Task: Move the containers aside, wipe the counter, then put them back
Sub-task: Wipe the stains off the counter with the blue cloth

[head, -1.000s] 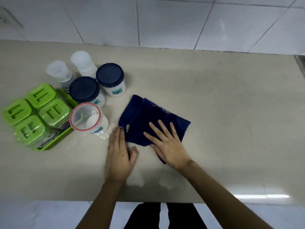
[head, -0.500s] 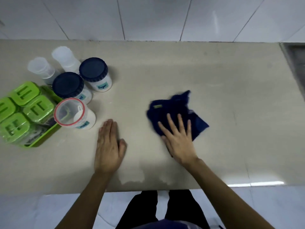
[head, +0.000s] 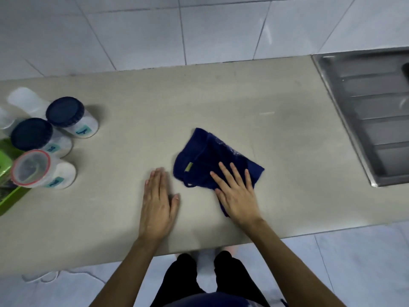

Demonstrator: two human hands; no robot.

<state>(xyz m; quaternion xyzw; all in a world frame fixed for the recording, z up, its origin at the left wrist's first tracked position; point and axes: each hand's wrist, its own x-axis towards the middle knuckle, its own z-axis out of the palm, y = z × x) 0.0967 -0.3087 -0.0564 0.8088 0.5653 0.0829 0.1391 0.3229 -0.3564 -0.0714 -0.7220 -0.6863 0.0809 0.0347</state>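
Counter [head: 221,103]: beige stone surface running the full width of the view, with a tiled wall behind it and a steel sink drainboard [head: 374,116] at its right end. The drainboard takes up far more of the frame than half a second ago, when only its edge showed; the containers now sit closer to the left border.

Dark blue cloth [head: 212,158]: lies rumpled and partly folded on the counter, well left of the drainboard, a small yellow-green tag showing near its left fold. Half a second ago it was bunched tighter; it now spreads wider beneath the hand.

Right hand [head: 235,191]: flat, palm down, fingers spread, pressing the cloth's near right portion.

Left hand [head: 158,204]: flat on bare counter just left of the cloth, fingers together, thumb out; holding nothing, and placed as before.

Containers: grouped far left of the cloth, well apart from it. Two white jars with dark blue lids [head: 65,111] [head: 32,134] touch side by side. A red-rimmed clear-lidded jar [head: 31,168] stands nearest the front edge. A translucent white container [head: 24,100] stands behind them. A green tray [head: 10,196] is cut off by the left border.
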